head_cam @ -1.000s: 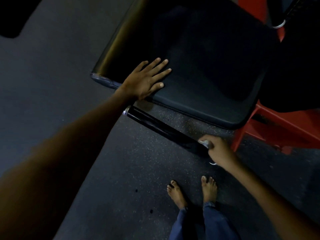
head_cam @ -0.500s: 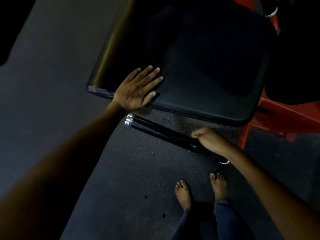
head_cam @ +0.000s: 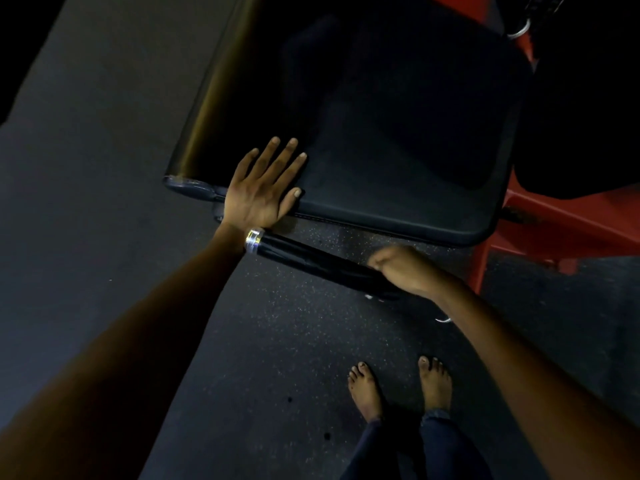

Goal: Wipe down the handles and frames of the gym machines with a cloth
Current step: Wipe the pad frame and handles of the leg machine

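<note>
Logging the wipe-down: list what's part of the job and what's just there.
In the job: handle, right hand curled on it, left hand flat on seat pad, red frame. No cloth visible.
Just there: floor, bare feet.

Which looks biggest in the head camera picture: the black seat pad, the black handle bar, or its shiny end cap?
1. Black seat pad
2. Black handle bar, partly hidden by the right hand
3. Shiny end cap

Left hand (head_cam: 265, 188) lay flat, fingers spread, on black seat pad (head_cam: 398, 140) near edge | right hand (head_cam: 403, 270), blurred, curled round black handle bar (head_cam: 311, 259), chrome cap (head_cam: 254, 240) at free end | red frame (head_cam: 561, 220) at right | bare feet (head_cam: 367, 388) on speckled floor (head_cam: 277, 341)
</note>
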Tool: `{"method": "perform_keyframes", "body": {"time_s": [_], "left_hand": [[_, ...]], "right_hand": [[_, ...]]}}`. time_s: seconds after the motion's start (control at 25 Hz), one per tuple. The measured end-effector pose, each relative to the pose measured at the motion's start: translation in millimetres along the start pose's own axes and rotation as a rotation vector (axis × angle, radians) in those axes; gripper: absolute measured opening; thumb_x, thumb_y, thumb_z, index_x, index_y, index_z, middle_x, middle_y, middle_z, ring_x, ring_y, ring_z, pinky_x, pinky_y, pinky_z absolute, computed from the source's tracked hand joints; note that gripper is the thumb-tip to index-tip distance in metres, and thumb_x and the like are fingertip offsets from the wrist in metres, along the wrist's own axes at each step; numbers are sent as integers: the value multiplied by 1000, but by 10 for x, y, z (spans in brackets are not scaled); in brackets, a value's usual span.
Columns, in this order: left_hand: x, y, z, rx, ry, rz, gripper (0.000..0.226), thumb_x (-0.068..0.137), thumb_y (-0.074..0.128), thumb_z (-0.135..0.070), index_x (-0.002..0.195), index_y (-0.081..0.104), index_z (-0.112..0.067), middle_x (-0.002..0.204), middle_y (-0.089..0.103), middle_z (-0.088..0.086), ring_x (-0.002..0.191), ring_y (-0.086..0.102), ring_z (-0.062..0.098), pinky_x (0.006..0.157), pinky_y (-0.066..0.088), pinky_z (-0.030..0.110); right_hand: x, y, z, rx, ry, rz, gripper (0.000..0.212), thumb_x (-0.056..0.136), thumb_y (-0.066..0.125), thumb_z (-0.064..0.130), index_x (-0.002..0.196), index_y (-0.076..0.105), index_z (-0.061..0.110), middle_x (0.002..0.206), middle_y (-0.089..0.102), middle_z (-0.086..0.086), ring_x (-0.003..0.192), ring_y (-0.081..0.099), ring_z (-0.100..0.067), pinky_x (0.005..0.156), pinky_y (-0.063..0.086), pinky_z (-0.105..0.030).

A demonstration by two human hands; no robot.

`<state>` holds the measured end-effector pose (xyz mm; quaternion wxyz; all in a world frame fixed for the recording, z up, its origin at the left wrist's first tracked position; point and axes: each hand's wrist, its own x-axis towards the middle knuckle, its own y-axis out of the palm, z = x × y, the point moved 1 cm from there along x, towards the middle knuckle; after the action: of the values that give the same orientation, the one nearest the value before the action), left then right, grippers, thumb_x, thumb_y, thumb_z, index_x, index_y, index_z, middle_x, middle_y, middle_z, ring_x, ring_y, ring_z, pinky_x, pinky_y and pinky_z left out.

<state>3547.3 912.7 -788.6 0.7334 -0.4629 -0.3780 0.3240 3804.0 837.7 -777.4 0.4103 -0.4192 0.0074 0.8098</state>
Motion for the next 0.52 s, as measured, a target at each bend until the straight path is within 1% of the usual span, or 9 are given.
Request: {"method": "perform_keyframes", "body": {"time_s": [0.04, 0.08, 0.16, 0.24, 0.28, 0.36, 0.4, 0.48, 0.52], "left_hand": [[-8, 0, -6, 1, 0, 9, 51, 104, 20, -42, 146, 37, -18, 152, 36, 7, 141, 33, 25, 112, 19, 38], [-12, -7, 3, -1, -4, 22, 52, 104, 18, -43, 146, 35, -18, 153, 35, 7, 141, 32, 26, 112, 18, 39], [-1, -27, 22, -13, -2, 52, 53, 104, 17, -44, 147, 33, -18, 153, 34, 8, 141, 31, 26, 112, 19, 40], [-6, -17, 28, -3, 6, 53, 53, 104, 17, -44, 146, 34, -17, 153, 34, 8, 141, 32, 26, 111, 20, 40], [-7, -7, 25, 6, 11, 46, 53, 104, 17, -45, 146, 34, -17, 153, 35, 8, 140, 33, 27, 110, 21, 41], [-6, 13, 40, 32, 32, 37, 53, 104, 18, -45, 146, 34, -17, 152, 37, 9, 139, 35, 27, 109, 21, 41], [-6, 18, 50, 37, 41, 38, 53, 104, 19, -46, 146, 34, -16, 152, 37, 9, 139, 35, 27, 109, 21, 41], [7, 13, 50, 40, 49, 26, 52, 104, 23, -45, 145, 35, -16, 151, 38, 9, 138, 35, 27, 108, 22, 41], [14, 9, 50, 33, 52, 15, 52, 104, 24, -45, 145, 36, -16, 151, 38, 9, 138, 36, 27, 108, 22, 41]], "right_hand": [[26, 57, 154, 23, -51, -2, 29, 92, 38, 0, 92, 67, 2, 99, 66, -15, 95, 60, -28, 84, 46, -36], [18, 123, 245, 69, -105, -4, 30, 93, 38, 2, 94, 67, 8, 101, 66, -10, 95, 60, -24, 83, 46, -33], [-83, 151, 92, 125, -144, -66, 33, 96, 38, 5, 90, 66, 22, 100, 66, -4, 93, 60, -18, 83, 44, -32], [-247, 65, -364, 164, -80, -133, 33, 97, 39, 4, 84, 62, 25, 98, 65, -4, 95, 59, -19, 85, 45, -32], [-358, 6, -577, 166, -13, -164, 34, 95, 40, -1, 86, 62, 24, 102, 65, -3, 98, 59, -18, 83, 44, -29], [-477, -38, -818, 105, 102, -283, 38, 90, 41, -10, 101, 64, 18, 114, 63, -3, 103, 56, -13, 80, 40, -19], [-480, -19, -797, 56, 90, -376, 40, 88, 43, -11, 111, 63, 15, 119, 62, -3, 106, 56, -11, 77, 41, -14], [-497, 127, -429, -3, -131, -530, 46, 88, 47, -8, 127, 55, 15, 129, 56, -1, 107, 53, -4, 74, 46, -8], [-531, 249, -229, -26, -291, -542, 50, 88, 47, -9, 132, 51, 14, 135, 51, 1, 113, 51, -3, 84, 48, -11]]}}
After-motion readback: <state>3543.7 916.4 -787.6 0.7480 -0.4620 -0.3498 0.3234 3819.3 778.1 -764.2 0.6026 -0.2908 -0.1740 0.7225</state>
